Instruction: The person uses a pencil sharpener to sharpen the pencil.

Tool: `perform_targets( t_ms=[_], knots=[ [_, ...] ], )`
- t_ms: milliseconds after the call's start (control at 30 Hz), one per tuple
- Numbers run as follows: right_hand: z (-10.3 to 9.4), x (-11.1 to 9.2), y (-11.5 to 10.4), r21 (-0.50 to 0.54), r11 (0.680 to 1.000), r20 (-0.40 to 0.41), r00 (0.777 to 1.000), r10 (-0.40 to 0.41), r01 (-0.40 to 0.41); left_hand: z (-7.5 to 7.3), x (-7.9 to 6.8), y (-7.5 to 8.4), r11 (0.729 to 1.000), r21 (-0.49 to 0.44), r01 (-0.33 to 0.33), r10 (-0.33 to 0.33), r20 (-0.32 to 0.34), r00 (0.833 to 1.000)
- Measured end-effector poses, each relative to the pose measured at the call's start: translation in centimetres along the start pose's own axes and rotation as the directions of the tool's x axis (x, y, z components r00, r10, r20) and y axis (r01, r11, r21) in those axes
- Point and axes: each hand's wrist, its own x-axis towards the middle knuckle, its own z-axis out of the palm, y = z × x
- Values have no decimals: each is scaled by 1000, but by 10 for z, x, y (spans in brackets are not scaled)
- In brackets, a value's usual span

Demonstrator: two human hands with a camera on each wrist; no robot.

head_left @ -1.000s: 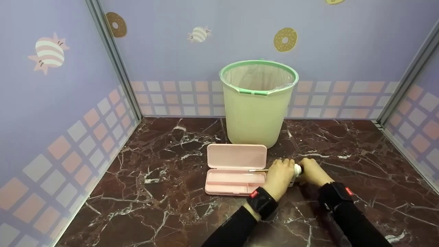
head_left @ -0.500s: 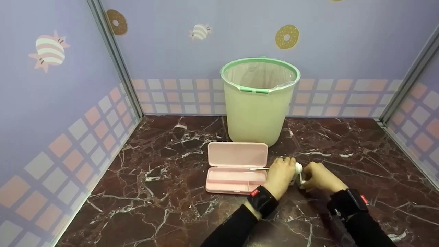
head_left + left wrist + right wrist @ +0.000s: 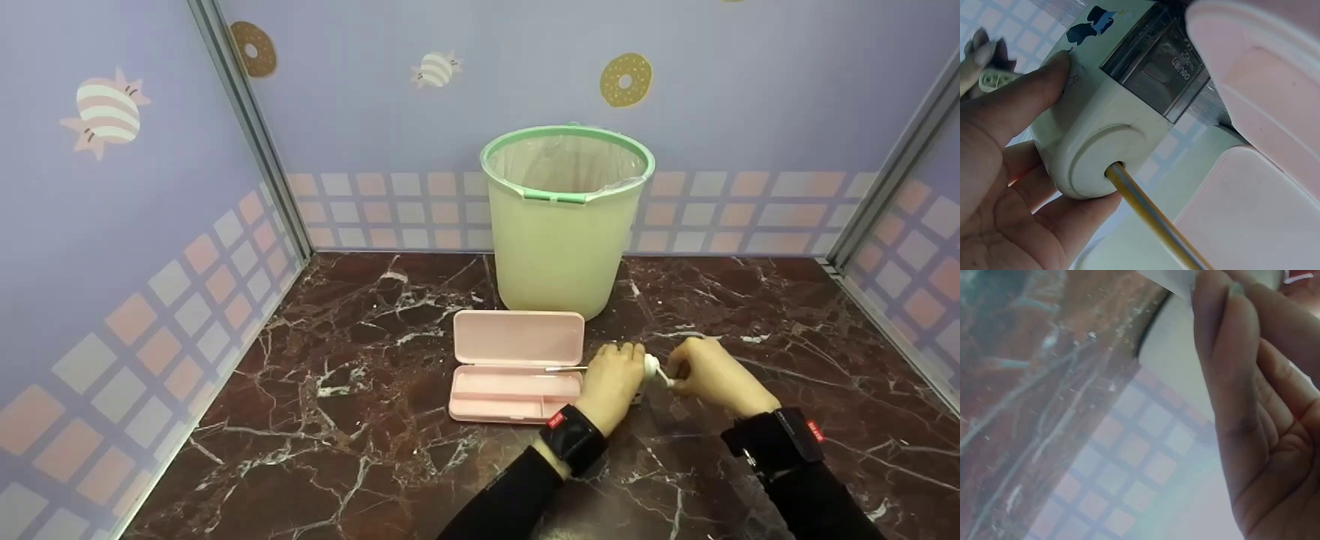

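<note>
My left hand [image 3: 611, 382] grips a white hand-crank pencil sharpener [image 3: 1090, 93], which it mostly hides in the head view. The left wrist view shows the sharpener's clear dark shavings drawer [image 3: 1159, 73] and a yellow-and-grey striped pencil [image 3: 1151, 211] stuck into its round hole. Toward the pink pencil case [image 3: 517, 337] the pencil's other end points, in the head view. My right hand [image 3: 712, 379] pinches the crank handle [image 3: 667, 379] on the sharpener's right side. Much of that handle is hidden behind the fingers.
The pencil case lies with its lid up, left of the hands, its compartments showing. Behind it stands a pale green bin [image 3: 562, 247] with a plastic liner. Patterned walls enclose the dark marbled tabletop [image 3: 337, 450] at the back and sides.
My right hand has swung round with the crank, from close beside the sharpener down and out to the right, then up a little. The left hand and pencil case stay put.
</note>
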Motion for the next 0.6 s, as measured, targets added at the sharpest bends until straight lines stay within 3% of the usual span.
perform_targets(
  t_ms=[367,600],
  knots=[
    [-9,12,-10,-76,995,-113,992,54,-63,1,-1,0,1000,7,5,-5,-11,1000],
    [-8,26,-4,-155,987,-211,977,14,-47,0,0,0,1000,24,0,1,-7,1000]
  ],
)
